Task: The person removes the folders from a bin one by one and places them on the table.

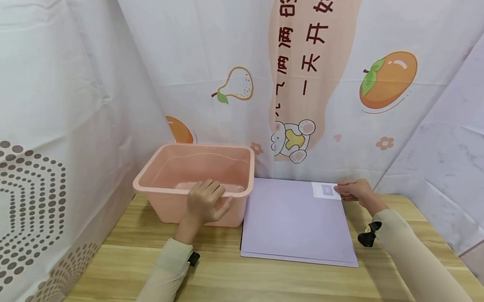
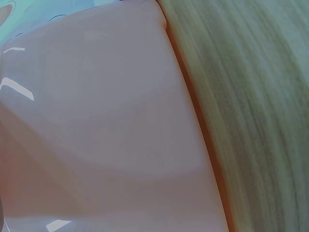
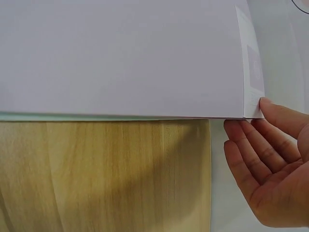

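Note:
A pink plastic storage bin (image 1: 204,206) stands at the back left of the table. My left hand (image 1: 205,201) grips its near rim close to the right corner; in the left wrist view the bin's side wall (image 2: 106,111) fills most of the picture. To the right of the bin lies a flat lilac board (image 1: 294,225) with a white label (image 1: 324,190) at its far right corner. My right hand (image 1: 356,192) pinches that corner, thumb on the label and fingers beneath. From the right wrist, a thin pale green layer (image 3: 72,117) shows under the lilac board (image 3: 125,58).
The wood-grain table (image 1: 248,286) runs up to a printed white curtain (image 1: 205,44) at the back. More curtain hangs along the left and right sides. Small black devices (image 1: 193,259) sit at both sleeve cuffs.

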A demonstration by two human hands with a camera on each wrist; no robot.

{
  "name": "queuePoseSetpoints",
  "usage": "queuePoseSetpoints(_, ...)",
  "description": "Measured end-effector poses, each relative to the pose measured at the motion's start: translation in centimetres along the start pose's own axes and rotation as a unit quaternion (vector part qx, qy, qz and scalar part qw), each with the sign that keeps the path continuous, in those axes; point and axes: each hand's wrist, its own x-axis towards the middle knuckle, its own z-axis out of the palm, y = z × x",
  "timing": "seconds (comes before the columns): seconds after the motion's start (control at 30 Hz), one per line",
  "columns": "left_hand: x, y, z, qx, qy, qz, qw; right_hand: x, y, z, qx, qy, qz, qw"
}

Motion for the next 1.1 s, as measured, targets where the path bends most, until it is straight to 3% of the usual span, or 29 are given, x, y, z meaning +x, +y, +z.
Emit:
queuePoseSetpoints(0.5, 0.0, 0.1, 0.7, -0.002, -0.016, -0.003, 0.9999, 0.2, 0.3, -0.4, 0.02, -0.008, 0.024, 0.999)
queuePoseSetpoints(0.63, 0.2, 0.3, 1.1, -0.013, -0.012, -0.008, 0.9998, -0.3, 0.4, -0.8, 0.031, -0.007, 0.012, 0.999)
queuePoseSetpoints(0.83, 0.5, 0.6, 1.5, -0.032, 0.002, -0.035, 0.9989, -1.2, 0.5, -1.4, -0.002, 0.013, -0.034, 0.999)
queuePoseSetpoints(0.93, 0.7, 0.9, 1.4, -0.038, 0.009, -0.066, 0.9971, -1.7, 0.2, -1.4, -0.028, 0.04, -0.063, 0.997)
queuePoseSetpoints(1.1, 1.4, 1.3, 0.7, -0.035, 0.04, -0.118, 0.9915, -2.7, -0.9, -1.2, -0.014, 0.072, -0.122, 0.99)
